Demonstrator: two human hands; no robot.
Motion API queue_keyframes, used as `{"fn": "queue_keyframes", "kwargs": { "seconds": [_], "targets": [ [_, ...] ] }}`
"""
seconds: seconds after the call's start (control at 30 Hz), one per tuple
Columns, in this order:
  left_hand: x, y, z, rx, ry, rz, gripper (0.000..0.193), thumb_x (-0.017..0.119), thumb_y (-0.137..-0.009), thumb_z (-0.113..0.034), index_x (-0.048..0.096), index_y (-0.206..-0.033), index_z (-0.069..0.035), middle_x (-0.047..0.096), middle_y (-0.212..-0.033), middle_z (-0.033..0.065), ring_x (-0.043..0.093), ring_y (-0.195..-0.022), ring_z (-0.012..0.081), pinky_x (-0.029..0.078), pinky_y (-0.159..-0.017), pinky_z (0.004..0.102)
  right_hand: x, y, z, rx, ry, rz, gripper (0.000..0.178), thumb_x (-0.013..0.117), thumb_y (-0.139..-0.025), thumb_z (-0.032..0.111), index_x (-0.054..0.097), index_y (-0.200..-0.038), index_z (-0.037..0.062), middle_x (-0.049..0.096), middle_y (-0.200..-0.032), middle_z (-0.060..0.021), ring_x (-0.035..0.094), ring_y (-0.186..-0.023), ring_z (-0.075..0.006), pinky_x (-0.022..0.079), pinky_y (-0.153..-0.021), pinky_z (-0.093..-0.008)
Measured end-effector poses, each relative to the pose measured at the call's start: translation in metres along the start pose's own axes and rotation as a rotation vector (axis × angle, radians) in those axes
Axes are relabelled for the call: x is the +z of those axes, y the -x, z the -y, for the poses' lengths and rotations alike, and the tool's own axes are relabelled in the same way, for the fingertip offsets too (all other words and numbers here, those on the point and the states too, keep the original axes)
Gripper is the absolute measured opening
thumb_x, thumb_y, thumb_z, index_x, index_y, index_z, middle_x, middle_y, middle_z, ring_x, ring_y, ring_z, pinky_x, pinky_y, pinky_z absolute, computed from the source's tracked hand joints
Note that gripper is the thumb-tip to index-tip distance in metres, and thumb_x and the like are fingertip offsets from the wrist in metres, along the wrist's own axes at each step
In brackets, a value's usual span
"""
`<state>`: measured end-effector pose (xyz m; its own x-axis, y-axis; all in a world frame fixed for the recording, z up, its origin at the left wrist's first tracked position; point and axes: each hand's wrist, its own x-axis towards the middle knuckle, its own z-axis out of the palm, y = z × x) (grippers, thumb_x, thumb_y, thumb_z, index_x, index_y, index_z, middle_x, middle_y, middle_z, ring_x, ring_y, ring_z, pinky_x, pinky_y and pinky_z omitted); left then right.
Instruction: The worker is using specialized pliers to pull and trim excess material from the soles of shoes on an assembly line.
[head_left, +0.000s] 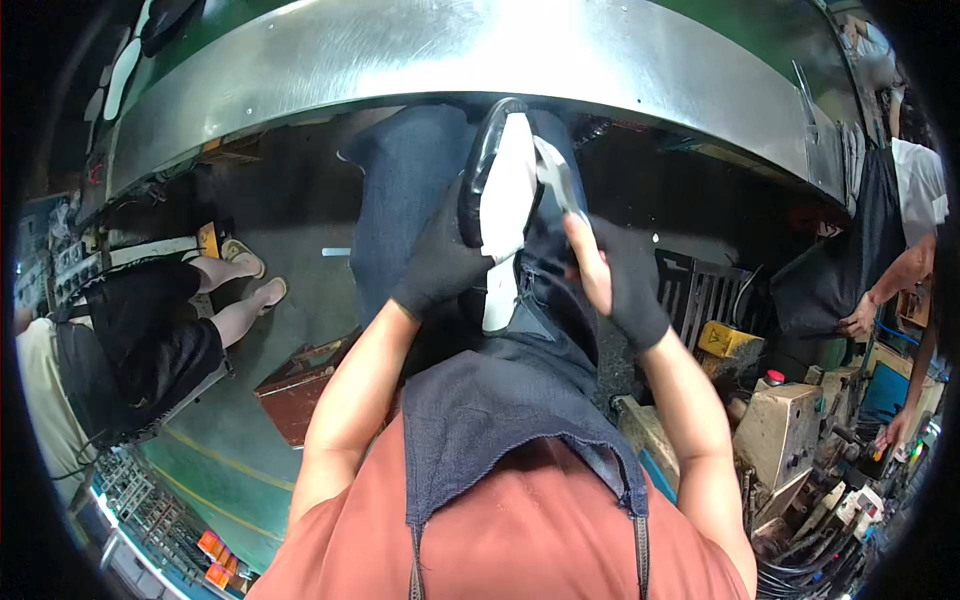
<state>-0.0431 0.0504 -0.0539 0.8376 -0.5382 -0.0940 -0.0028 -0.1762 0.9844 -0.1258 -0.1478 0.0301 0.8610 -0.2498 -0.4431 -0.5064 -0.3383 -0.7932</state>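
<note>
Sole up over my lap lies a black glossy shoe (482,165) with a white bottom piece (509,195) along its length. My left hand (440,260), in a black fingerless glove, is closed around the shoe's left side near the heel, thumb across the bottom. My right hand (620,280), gloved the same way, grips a silvery metal hand tool (560,175). Its head is beside the right edge of the white piece; its exact kind is unclear, and I cannot tell whether it touches the shoe. A dark blue apron (480,410) covers my lap.
A shiny metal counter edge (400,60) curves across in front. To the left a person (130,330) sits near a reddish-brown box (300,385). At right are a machine (780,430), a yellow box (730,340), a dark slatted crate (700,290) and another person's hand (858,318) holding dark cloth.
</note>
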Motion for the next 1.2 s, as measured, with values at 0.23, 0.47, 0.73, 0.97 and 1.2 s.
{"fn": "queue_keyframes", "kwargs": {
  "seconds": [0.23, 0.47, 0.73, 0.97, 1.2],
  "targets": [
    [-0.017, -0.053, -0.058, 0.021, -0.178, 0.001, 0.06, 0.078, -0.082, -0.016, 0.053, -0.134, -0.001, 0.062, -0.123, 0.0087, 0.06, -0.112, 0.0211, 0.047, -0.098, 0.0355, 0.042, 0.054, -0.101, 0.373, -0.305, -0.072, 0.059, 0.041, -0.103, 0.056, 0.06, -0.079, 0.0047, 0.059, -0.062, -0.0034, 0.058, -0.056, -0.013, 0.045, -0.055, -0.0287],
    [-0.03, -0.207, -0.155, 0.315, 0.467, -0.256, 0.037, 0.06, -0.097, -0.031, 0.06, -0.119, -0.001, 0.065, -0.106, 0.0089, 0.067, -0.102, 0.0221, 0.056, -0.084, 0.0404, 0.051, 0.051, -0.091, 0.168, -0.221, -0.072, 0.054, 0.044, -0.104, 0.051, 0.06, -0.079, 0.0048, 0.057, -0.063, -0.0023, 0.055, -0.057, -0.0111, 0.043, -0.055, -0.0288],
    [-0.003, -0.12, -0.067, 0.147, 0.11, 0.113, 0.029, 0.068, -0.093, -0.017, 0.066, -0.117, -0.001, 0.07, -0.111, 0.0109, 0.064, -0.105, 0.0173, 0.049, -0.094, 0.0309, 0.041, 0.037, -0.083, 0.183, -0.114, -0.045, 0.056, 0.046, -0.102, 0.05, 0.063, -0.084, 0.0, 0.062, -0.065, -0.011, 0.062, -0.059, -0.0206, 0.047, -0.059, -0.0359],
    [-0.088, -0.195, -0.065, 0.174, -0.145, -0.006, 0.042, 0.074, -0.083, -0.008, 0.062, -0.123, -0.001, 0.068, -0.12, 0.0093, 0.061, -0.116, 0.0187, 0.046, -0.103, 0.0327, 0.035, 0.022, -0.094, 0.236, -0.167, 0.071, 0.057, 0.043, -0.103, 0.052, 0.061, -0.082, 0.0017, 0.06, -0.063, -0.0072, 0.062, -0.059, -0.0163, 0.047, -0.057, -0.0334],
    [-0.215, -0.384, -0.057, -0.024, -0.699, -0.398, 0.1, 0.079, -0.07, -0.057, 0.046, -0.136, 0.01, 0.048, -0.14, 0.0308, 0.049, -0.13, 0.0414, 0.041, -0.108, 0.0424, 0.045, 0.008, -0.084, 0.233, -0.271, 0.008, 0.057, 0.045, -0.103, 0.05, 0.062, -0.076, 0.0027, 0.06, -0.062, -0.0037, 0.059, -0.055, -0.0133, 0.046, -0.054, -0.0298]
  ]
}}
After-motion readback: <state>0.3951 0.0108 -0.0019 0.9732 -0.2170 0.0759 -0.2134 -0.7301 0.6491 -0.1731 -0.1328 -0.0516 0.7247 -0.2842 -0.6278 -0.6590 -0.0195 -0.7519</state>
